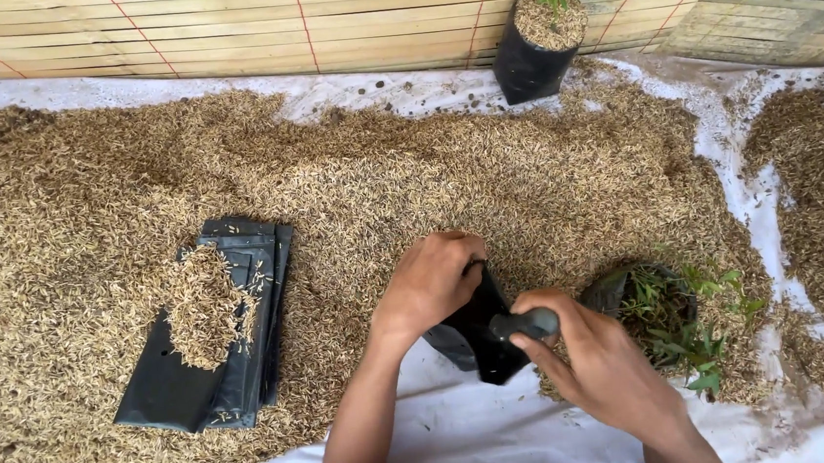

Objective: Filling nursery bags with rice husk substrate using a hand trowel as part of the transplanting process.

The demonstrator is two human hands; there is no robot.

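Our left hand (430,279) pinches the black grow bag (479,339) rim; right hand (589,360) closed on its rolled edge. Thin, floppy, slippery plastic; we'd grip the rim.

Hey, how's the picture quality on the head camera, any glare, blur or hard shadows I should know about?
Head view: soft, even daylight, no hard shadows; the white sheet is bright but not blown out; the husks stay sharp across the middle; the left hand, right hand and black bag they hold are slightly soft; the slatted wall bows at the top, a wide-lens distortion.
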